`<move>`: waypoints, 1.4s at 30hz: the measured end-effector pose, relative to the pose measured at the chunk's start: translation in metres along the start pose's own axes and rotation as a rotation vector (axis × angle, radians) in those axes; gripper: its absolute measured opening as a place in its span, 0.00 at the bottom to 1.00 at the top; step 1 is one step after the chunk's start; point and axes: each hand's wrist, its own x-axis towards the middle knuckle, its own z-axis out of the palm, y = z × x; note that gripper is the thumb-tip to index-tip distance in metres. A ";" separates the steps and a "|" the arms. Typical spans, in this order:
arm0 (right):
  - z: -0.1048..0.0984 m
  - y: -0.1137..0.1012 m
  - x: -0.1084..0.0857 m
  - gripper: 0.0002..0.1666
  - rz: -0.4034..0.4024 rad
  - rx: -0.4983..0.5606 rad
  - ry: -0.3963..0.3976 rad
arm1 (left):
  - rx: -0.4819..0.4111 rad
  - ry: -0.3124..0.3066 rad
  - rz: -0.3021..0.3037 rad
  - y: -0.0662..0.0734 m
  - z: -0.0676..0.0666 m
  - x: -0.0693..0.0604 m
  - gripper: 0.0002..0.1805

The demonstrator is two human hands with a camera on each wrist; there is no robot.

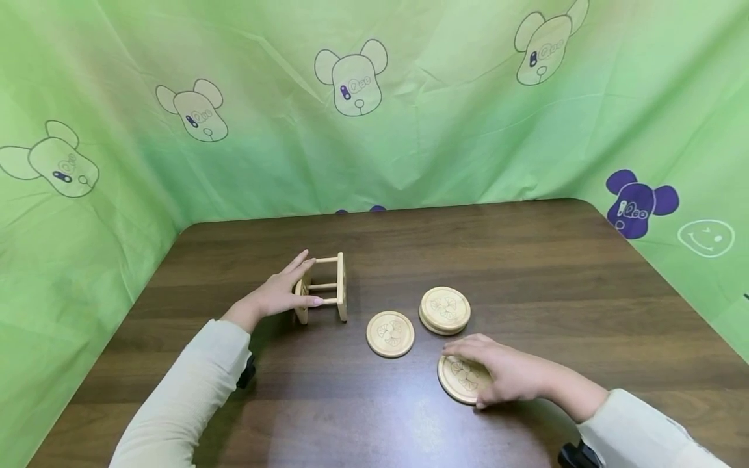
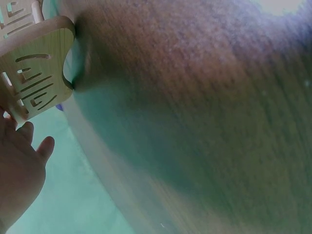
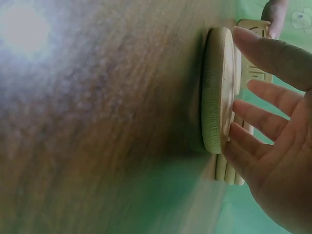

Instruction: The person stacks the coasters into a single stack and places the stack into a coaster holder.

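Note:
A light wooden coaster holder (image 1: pixel 341 286), two slotted panels joined by rods, stands on the table. My left hand (image 1: pixel 275 294) grips its left panel, thumb at the near side and fingers at the far side. The left wrist view shows the slotted panel (image 2: pixel 36 73) up close, with some fingertips hidden behind it. Over a round wooden coaster (image 1: pixel 459 380) lying flat, my right hand (image 1: pixel 509 370) spreads its thumb and fingers. Seen from the right wrist, the fingers are slightly bent at the upper face of the coaster (image 3: pixel 217 92), not wrapped round its edge.
One engraved coaster (image 1: pixel 390 334) lies alone between the holder and the right hand. Behind the right hand is a small stack of coasters (image 1: pixel 445 311). The brown wood-grain table (image 1: pixel 328 416) is backed by a green printed cloth (image 1: pixel 409 143).

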 end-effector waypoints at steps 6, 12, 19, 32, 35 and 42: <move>0.001 0.001 0.000 0.44 0.046 -0.002 -0.053 | 0.004 -0.008 0.005 0.000 0.002 0.001 0.49; 0.002 0.002 0.000 0.44 0.041 -0.003 -0.060 | 0.001 -0.007 -0.010 -0.001 0.001 0.000 0.49; 0.002 0.003 0.000 0.45 0.051 0.005 -0.074 | 0.005 -0.006 -0.001 -0.001 0.000 0.000 0.50; 0.004 0.002 0.001 0.43 0.025 -0.012 -0.060 | 0.017 -0.010 -0.007 -0.001 0.001 0.000 0.49; 0.004 0.002 0.001 0.43 0.024 -0.013 -0.060 | 0.012 -0.013 -0.013 -0.001 0.001 0.000 0.49; 0.003 0.002 0.002 0.43 0.020 -0.027 -0.058 | 0.005 -0.009 -0.009 -0.002 0.001 0.000 0.49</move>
